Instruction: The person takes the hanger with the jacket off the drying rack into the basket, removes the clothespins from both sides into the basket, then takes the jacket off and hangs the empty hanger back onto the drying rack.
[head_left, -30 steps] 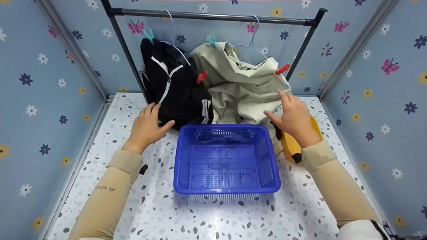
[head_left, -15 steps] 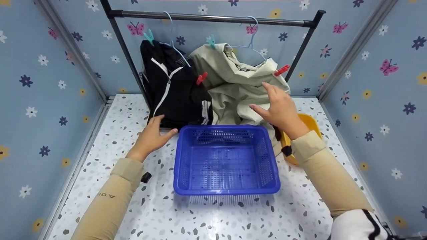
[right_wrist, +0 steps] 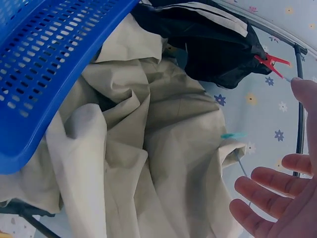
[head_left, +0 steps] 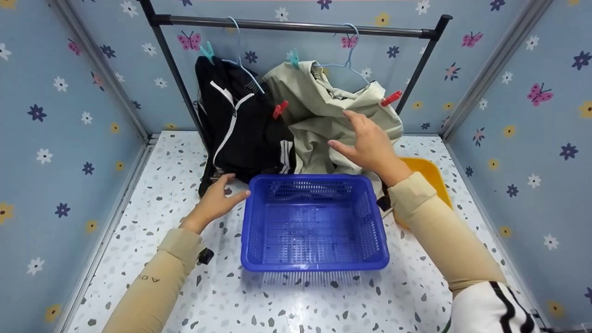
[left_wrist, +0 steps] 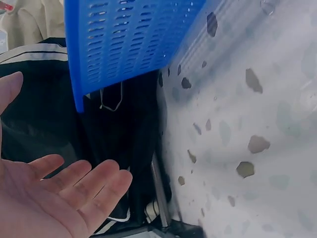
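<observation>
My left hand (head_left: 213,203) hovers beside the left rim of a blue plastic basket (head_left: 314,267), fingers spread and holding nothing. Whether its thumb touches the rim I cannot tell. My right hand (head_left: 370,143) is raised in front of a pale green garment (head_left: 319,125), fingers apart, with nothing in it. That garment hangs on a light blue hanger (head_left: 349,60) with a teal clothespin (head_left: 294,58) and a red clothespin (head_left: 391,98). Left of it a black garment (head_left: 249,138) with white trim hangs the same way. In the left wrist view the left palm (left_wrist: 44,208) faces up, loosely open.
A black rack (head_left: 286,23) spans the back, with its left post (head_left: 178,78) near the black garment. Partly behind my right forearm lies a yellow container (head_left: 428,173). Flowered walls (head_left: 69,138) enclose the speckled floor (head_left: 296,305) on both sides.
My right hand has moved left across the front of the pale green garment. My left hand has come down and slightly right, toward the basket's rim. The basket and garments stay nearly in place.
</observation>
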Available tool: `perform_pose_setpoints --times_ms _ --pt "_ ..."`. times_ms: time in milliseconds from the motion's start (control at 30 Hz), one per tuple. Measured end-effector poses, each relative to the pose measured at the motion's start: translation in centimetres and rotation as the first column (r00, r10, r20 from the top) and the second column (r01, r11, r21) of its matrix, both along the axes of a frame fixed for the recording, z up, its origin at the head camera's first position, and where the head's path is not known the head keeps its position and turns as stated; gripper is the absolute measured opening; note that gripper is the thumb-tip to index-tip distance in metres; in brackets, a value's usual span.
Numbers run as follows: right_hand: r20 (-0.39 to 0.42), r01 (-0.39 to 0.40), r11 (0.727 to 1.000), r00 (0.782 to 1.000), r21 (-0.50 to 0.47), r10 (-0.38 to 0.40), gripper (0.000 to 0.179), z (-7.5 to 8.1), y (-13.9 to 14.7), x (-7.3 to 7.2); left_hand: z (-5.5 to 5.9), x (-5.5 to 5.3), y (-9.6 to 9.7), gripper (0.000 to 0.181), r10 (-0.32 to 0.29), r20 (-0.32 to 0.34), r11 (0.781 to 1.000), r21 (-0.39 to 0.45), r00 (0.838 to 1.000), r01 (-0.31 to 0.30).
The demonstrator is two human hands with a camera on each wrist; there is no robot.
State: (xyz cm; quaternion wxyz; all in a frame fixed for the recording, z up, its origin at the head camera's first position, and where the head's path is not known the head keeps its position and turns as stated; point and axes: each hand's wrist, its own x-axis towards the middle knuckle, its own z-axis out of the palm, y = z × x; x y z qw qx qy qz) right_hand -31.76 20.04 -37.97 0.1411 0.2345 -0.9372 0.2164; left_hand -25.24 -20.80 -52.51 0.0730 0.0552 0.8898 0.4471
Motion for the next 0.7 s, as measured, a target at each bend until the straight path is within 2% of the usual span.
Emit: perform_pose_setpoints --times_ms 133,267,500,700 --pt "0.058 -0.026 0.999 0.998 -0.037 0.028 0.085 0.3 -1.1 -0.3 -0.5 0.1 0.5 0.089 -0.005 0.042 0.999 0.052 0.999 0.003" --pt "0.080 -0.070 0.994 0.994 -0.089 0.077 0.080 0.5 -2.4 -0.7 -0.9 0.2 0.8 0.087 -0.003 0.109 0.991 0.130 0.994 -0.012" --pt "0.130 -0.111 0.975 0.982 -0.190 0.137 0.071 0.3 -4.7 -1.3 -1.4 0.4 1.1 0.085 -0.049 0.204 0.944 0.329 0.978 -0.021" --pt "0.213 -0.116 0.954 0.961 -0.278 0.179 0.063 0.1 -6.6 -1.9 -1.9 0.6 1.3 0.081 -0.071 0.232 0.916 0.400 0.970 -0.029"
